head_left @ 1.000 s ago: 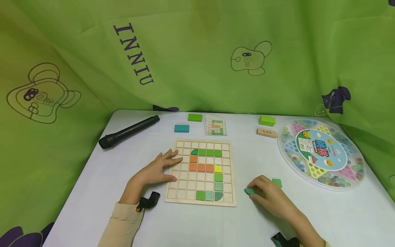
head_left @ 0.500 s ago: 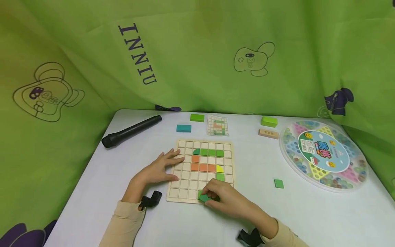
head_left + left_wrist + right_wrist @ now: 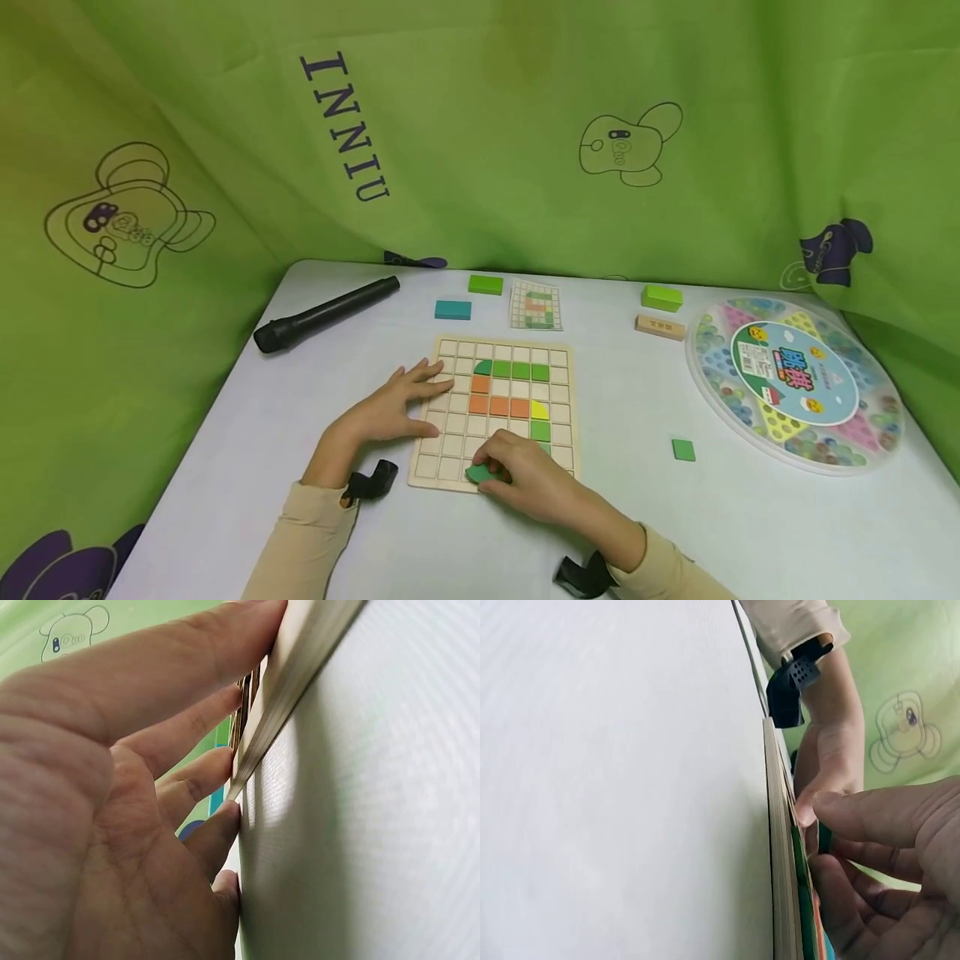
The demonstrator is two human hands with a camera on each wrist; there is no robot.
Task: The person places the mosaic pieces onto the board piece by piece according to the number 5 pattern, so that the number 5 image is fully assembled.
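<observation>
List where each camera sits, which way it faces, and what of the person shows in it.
Head: worn high, looking forward and down at the table; shows both forearms, the left hand flat on the grid board, and the right hand pinching a green tile.
Left wrist: low at the table, looking along the palm and fingers to the board's edge.
Right wrist: low at the table, looking along the board; shows the right fingers and the left hand beyond.
All three views share the board.

Left hand [image 3: 112,780] seemingly against board edge [image 3: 281,690]
</observation>
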